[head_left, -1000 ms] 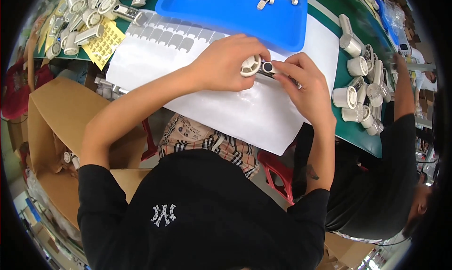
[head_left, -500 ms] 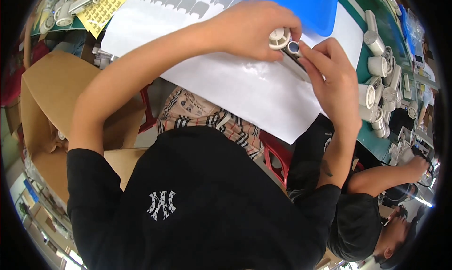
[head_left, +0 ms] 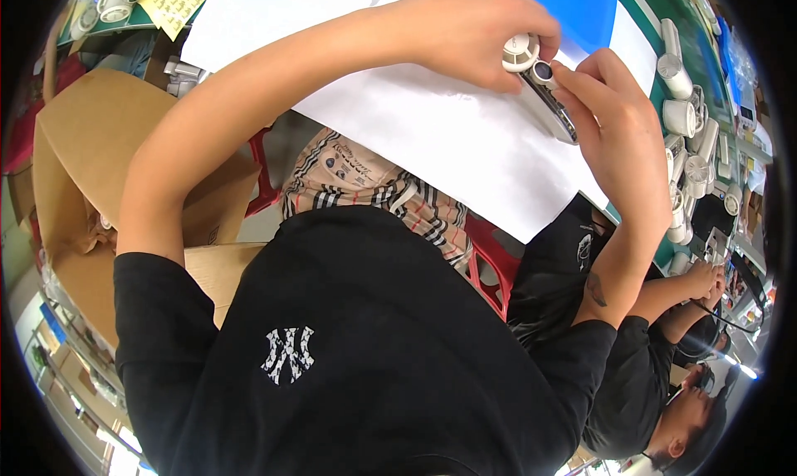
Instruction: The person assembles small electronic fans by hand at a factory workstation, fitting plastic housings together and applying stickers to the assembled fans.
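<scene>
Above the white sheet, both my hands hold a small white handheld fan [head_left: 520,54] with a round slotted head. My left hand [head_left: 486,36] is closed around the head from behind, fingers and thumb at its rim. A short round piece with a dark end [head_left: 543,71] sits beside the head. My right hand [head_left: 618,119] pinches at this piece with thumb and fingertips. From there the slim handle, dark along one side, slants down toward my right palm. My right fingers partly cover the join, so the contact there is hidden.
A white sheet [head_left: 440,152] covers the table under my hands, with a blue tray [head_left: 581,15] at its far side. Several white fans [head_left: 679,117] lie on the green table at right. Yellow sticker sheets [head_left: 178,7] lie far left; an open cardboard box [head_left: 100,136] stands left. A co-worker [head_left: 631,393] sits at right.
My hands and the fan have shifted right and slightly up in the picture, and the whole view has shifted a little too. The co-worker's hands are now close together.
</scene>
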The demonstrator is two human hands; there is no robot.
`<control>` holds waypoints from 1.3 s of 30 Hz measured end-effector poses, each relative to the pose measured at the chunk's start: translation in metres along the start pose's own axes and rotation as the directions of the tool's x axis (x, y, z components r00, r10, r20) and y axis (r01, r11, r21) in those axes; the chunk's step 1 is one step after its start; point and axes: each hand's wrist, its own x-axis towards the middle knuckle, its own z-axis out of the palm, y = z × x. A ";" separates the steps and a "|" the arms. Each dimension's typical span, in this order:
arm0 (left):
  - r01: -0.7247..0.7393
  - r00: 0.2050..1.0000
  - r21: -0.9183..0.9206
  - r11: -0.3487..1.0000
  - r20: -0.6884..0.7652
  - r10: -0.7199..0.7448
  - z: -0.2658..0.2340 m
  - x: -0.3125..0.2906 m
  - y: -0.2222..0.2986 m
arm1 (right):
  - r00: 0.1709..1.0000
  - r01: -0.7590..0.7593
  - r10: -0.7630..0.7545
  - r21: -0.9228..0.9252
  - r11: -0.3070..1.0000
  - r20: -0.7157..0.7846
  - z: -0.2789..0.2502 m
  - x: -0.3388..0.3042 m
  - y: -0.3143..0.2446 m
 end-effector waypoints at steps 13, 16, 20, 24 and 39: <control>0.029 0.997 -0.013 1.000 -0.066 -0.029 0.000 -0.002 0.006 | 0.881 -0.111 0.313 0.488 0.866 -0.355 0.046 -0.022 0.012; 0.023 0.998 0.016 1.000 -0.065 -0.022 0.001 -0.004 0.007 | 0.882 -0.103 0.307 0.491 0.865 -0.356 0.049 -0.021 0.009; -0.039 0.991 0.037 0.999 -0.128 0.044 0.004 -0.004 0.006 | 0.880 -0.108 0.297 0.453 0.885 -0.370 0.050 -0.024 0.007; -0.061 0.990 -0.007 0.998 -0.128 0.059 0.003 -0.001 0.005 | 0.864 -0.103 0.286 0.410 0.906 -0.415 0.048 -0.022 0.003; -0.393 0.763 0.588 0.707 -0.221 0.607 0.020 -0.017 -0.002 | 0.935 -0.059 0.249 0.581 0.812 -0.252 0.068 -0.034 0.023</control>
